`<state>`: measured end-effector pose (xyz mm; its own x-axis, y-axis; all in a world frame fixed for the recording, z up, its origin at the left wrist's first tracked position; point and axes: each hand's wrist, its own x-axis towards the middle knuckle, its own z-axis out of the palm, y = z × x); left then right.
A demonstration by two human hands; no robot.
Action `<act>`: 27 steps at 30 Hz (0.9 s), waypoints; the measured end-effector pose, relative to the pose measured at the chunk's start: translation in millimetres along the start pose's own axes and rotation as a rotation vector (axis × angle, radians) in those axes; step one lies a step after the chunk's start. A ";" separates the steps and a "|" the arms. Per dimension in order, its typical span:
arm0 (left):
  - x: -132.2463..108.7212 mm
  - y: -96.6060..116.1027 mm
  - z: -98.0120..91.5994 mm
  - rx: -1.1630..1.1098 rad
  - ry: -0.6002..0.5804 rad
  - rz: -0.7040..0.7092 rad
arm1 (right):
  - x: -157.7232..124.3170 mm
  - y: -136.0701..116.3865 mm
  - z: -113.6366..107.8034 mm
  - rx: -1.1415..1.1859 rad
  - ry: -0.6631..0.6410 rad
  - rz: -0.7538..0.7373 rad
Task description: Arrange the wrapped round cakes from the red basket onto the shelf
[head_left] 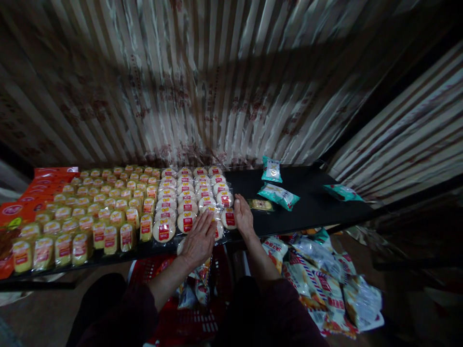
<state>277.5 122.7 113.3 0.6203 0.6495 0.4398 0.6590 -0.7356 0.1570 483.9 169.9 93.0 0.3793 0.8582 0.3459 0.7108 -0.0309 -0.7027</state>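
On the dark shelf (285, 224) stand rows of round white wrapped cakes (164, 230) with red labels. My left hand (199, 236) lies over the front of these rows, fingers stretched out, covering part of a cake. To its right, my right hand (243, 215) is held on edge with its fingers extended, beside the right side of a front round cake (228, 219). Neither hand is wrapped around anything. Left of the round cakes are many yellow wrapped cakes (110, 239) in close rows, and a single yellow wrapped cake (260, 205) lies right of my right hand.
Three teal-and-white packets (278, 195) lie on the shelf's right part. Orange packets (25, 205) overlap at the far left. Below are a red basket (191, 320) holding packets and a pile of snack bags (321, 279). A striped curtain (202, 86) hangs behind.
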 end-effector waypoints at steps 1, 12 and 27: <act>0.6 -0.1 -0.2 0.002 -0.003 -0.006 | 2.9 -1.7 -1.1 -0.018 -0.032 -0.020; 3.7 -2.1 3.9 0.024 -0.007 -0.025 | 25.1 -14.1 5.4 -0.209 -0.214 -0.300; 2.6 -5.2 0.5 -0.091 0.084 -0.124 | -22.1 -8.3 -12.4 -0.204 0.120 -0.174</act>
<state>275.9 128.2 113.1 0.4962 0.7209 0.4838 0.6849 -0.6675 0.2922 477.0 144.9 98.9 0.3000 0.7930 0.5302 0.8712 -0.0014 -0.4909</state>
